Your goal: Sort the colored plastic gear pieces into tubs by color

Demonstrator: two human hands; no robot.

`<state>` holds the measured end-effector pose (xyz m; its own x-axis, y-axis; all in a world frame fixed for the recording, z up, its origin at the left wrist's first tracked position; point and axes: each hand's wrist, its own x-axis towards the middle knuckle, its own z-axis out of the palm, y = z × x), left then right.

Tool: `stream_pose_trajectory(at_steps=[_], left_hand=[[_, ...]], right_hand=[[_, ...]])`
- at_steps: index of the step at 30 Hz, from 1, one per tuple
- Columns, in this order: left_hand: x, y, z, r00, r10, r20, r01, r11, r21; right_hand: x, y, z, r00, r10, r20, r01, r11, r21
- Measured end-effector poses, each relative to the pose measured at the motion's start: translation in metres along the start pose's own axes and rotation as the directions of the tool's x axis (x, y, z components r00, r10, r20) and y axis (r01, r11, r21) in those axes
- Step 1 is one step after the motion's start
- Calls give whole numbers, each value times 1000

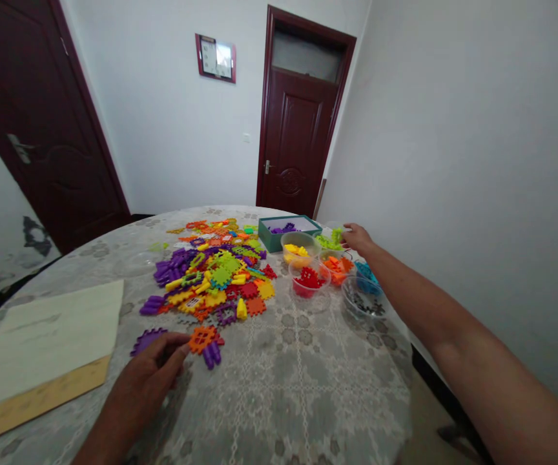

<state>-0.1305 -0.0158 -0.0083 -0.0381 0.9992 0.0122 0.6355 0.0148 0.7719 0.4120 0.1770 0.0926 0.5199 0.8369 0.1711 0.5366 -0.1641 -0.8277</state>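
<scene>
Green pieces point(327, 243) by outstretched right hand point(358, 237)

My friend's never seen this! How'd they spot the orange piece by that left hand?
On the grey patterned tablecloth, find the left hand in front of the colourful plastic pile. Touching that hand is the orange plastic piece with toothed edges and window-like openings; the purple cylinders beside it have no teeth.

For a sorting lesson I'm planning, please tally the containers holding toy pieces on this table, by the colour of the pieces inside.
Yellow pieces: 1 clear tub
Red pieces: 1 tub
Orange pieces: 1 tub
Light green pieces: 1 tub
Blue pieces: 1 tub, partly hidden
Grey pieces: 1 tub
Purple pieces: 1 box
Total: 7 containers
</scene>
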Motion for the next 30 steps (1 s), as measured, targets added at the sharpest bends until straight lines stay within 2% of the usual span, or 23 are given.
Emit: stream_pose_trajectory(at_steps=[3, 7, 10, 13, 15, 17, 19, 21, 22, 23, 26, 30], left_hand=[[-1, 3, -2, 1000, -7, -16, 8, 1000, 13], [-3, 6, -2, 1000, -15, -22, 15, 1000, -11], [-6, 11, -2, 995, -15, -98, 13, 1000, -22], [-9, 15, -1, 979, 27, -203, -33, 999, -31], [-10, 14, 1, 968, 52, -246, -55, 999, -4], [-10, 9, 3, 953, 104, -285, -90, 994, 65], [-9, 1, 8, 932, 195, -304, -153, 976, 157], [-7, -7, 13, 907, 293, -303, -223, 944, 245], [-7, -11, 15, 896, 336, -290, -255, 925, 282], [-7, -14, 18, 889, 371, -269, -283, 906, 314], [-8, -18, 24, 883, 446, -148, -367, 850, 378], [-11, -12, 28, 897, 443, 10, -401, 801, 445]], right_hand=[[3, 5, 2, 999, 30, -19, -29, 999, 20], [-13, 7, -1, 998, -64, -24, 66, 995, 73], [-41, 1, 2, 988, -154, 17, 151, 981, 118], [-88, -9, 17, 951, -284, 121, 262, 951, 166], [-130, -17, 32, 891, -389, 234, 361, 920, 155], [-174, -24, 51, 806, -466, 365, 453, 883, 126], [-213, -29, 73, 690, -550, 471, 555, 819, 143], [-240, -32, 97, 570, -653, 499, 675, 718, 169], [-248, -32, 110, 526, -691, 496, 721, 671, 171], [-253, -32, 123, 498, -716, 490, 753, 637, 164], [-256, -27, 156, 466, -733, 495, 793, 594, 134], [-259, -18, 182, 378, -730, 569, 832, 537, 137]])
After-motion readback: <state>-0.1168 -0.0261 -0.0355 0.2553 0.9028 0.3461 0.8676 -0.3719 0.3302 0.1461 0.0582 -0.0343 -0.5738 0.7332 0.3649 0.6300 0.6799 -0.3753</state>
